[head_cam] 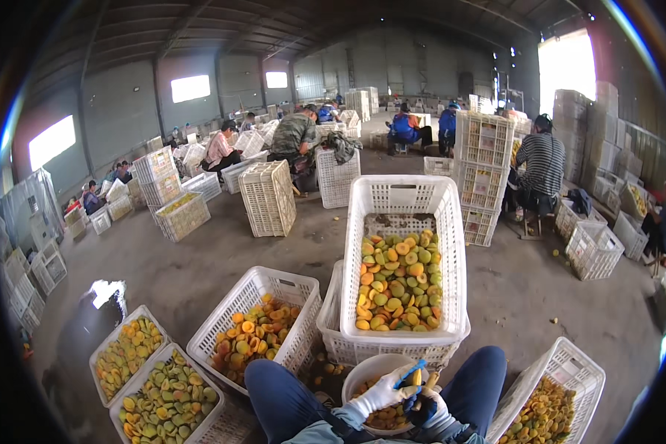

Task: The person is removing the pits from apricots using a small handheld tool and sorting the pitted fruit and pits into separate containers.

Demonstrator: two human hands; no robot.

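My left hand (386, 389), in a white glove with blue-coated fingers, grips a yellow piece of fruit (417, 378). Close beside it, my right hand (428, 408), also gloved, holds a short wooden handle (432, 380); any blade on it cannot be made out. Both hands are over a white bucket (357, 379) between my knees, with cut orange-yellow fruit (389, 417) inside. In front of the bucket, a white plastic crate (456, 266) of halved, apricot-like fruit (399, 283) rests tilted on another crate (333, 333).
More fruit-filled crates stand to my left, including a white crate (297, 280), and one crate (588, 366) stands at my right. Ahead rises a crate stack (483, 177). Several people sit working among crates across the concrete floor (524, 299), where some fruit bits lie.
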